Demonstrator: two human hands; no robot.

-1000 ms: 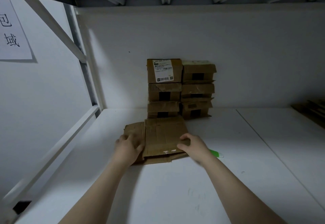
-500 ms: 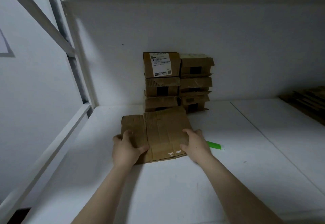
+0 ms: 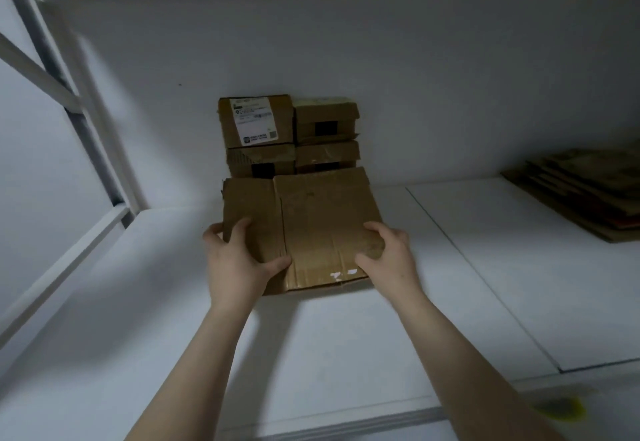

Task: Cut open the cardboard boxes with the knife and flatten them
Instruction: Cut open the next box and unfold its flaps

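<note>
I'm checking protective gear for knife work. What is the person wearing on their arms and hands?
The left hand and right hand are bare, without gloves. Both forearms are uncovered as far as the picture reaches: no sleeves, watch or bracelet. No rings show, though the light is dim.

A white desk (image 3: 346, 336) runs back to a plain white wall (image 3: 415, 60) bearing a small dark speck (image 3: 179, 84). On the right lies a separate white panel (image 3: 519, 267). A grey metal frame (image 3: 86, 111) with a diagonal brace (image 3: 31, 70) stands at far left. A yellow stain (image 3: 568, 407) marks the near right edge.
</note>
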